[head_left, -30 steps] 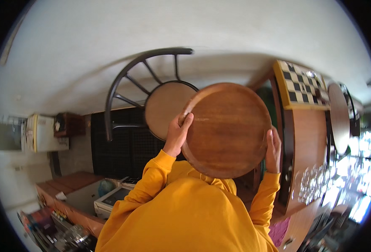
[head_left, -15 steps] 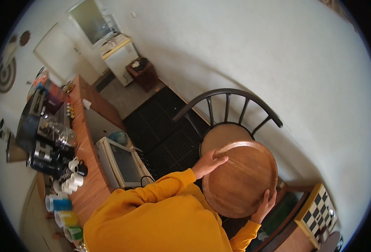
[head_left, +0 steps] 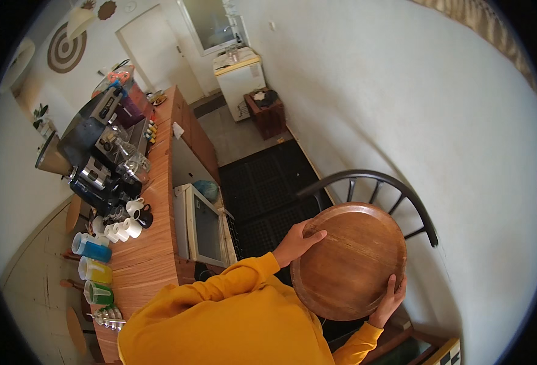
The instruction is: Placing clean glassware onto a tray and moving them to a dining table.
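Pitchers (head_left: 95, 269): I see blue, yellow and green ones in a row, left edge of the frame, lower half.
Counter (head_left: 153, 228): wood-toned, running from lower left toward upper centre-left; white mugs (head_left: 125, 229) sit on it.
Floor mat (head_left: 268, 182): black, centre of the frame.
Left hand (head_left: 296, 244): forearm up from the lower edge, angled right; it is gripping the round wooden tray (head_left: 348, 261), thumb over the rim, the other fingers partly hidden. From my end the tray lies to this hand's right.
Tray: right of centre, lower half; its hollow face is turned up toward my camera, and being round it measures alike either way.
Right hand (head_left: 388, 303): wrist bent, fingers pointing up; it is closed on the tray's lower-right rim, so the tray lies up and left of it.
Chair (head_left: 375, 176): black curved backrest, right of centre, partly behind the tray.
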Available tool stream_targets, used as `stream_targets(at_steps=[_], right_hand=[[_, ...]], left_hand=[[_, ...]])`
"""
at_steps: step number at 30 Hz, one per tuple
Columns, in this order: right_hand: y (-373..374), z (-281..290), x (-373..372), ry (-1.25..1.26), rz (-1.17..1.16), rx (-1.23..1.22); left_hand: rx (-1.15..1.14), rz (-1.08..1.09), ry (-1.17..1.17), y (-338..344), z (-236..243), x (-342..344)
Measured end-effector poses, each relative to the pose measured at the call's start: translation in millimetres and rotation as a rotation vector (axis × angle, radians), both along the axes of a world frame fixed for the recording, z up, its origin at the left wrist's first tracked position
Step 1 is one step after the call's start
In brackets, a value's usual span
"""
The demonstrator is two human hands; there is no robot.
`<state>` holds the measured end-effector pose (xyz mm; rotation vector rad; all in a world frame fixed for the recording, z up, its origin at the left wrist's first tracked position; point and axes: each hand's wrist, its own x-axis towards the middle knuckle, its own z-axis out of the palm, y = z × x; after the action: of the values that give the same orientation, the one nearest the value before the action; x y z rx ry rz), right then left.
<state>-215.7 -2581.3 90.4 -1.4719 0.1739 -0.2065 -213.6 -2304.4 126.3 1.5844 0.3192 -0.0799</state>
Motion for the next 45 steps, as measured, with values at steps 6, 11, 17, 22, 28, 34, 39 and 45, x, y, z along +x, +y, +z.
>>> stream_targets(at_steps=[6, 11, 17, 22, 28, 34, 39, 45], right_hand=[[86.2, 46.7, 68.1, -0.032, 0.141, -0.078], [203.2, 82.4, 129.9, -0.057, 0.245, -0.066], [342.9, 69.4, 209.7, -0.096, 0.402, -0.215], [440.4, 59.4, 251.5, -0.050, 0.521, -0.198], [513.1, 28.2, 305.8, 0.011, 0.621, -0.188], [580.6, -1.4, 375.5, 0.054, 0.644, -0.170], [647.2, -19.7, 467.2, 0.057, 0.678, -0.138], [750.2, 1.5, 590.5, 0.020, 0.717, -0.100]], left_hand=[[-0.203, 0.151, 0.027, 86.7, 23.7, 22.6], [-0.308, 0.276, -0.014, 187.7, 27.2, 55.6], [-0.367, 0.460, -0.004, 319.7, 10.0, 85.9], [-0.408, 0.581, -0.014, 398.4, 7.4, 99.2], [-0.410, 0.670, 0.028, 461.5, -1.5, 128.8], [-0.354, 0.737, 0.112, 523.4, -17.3, 191.1], [-0.343, 0.783, 0.071, 584.0, -24.4, 275.5], [-0.257, 0.855, 0.011, 670.1, -10.1, 384.1]])
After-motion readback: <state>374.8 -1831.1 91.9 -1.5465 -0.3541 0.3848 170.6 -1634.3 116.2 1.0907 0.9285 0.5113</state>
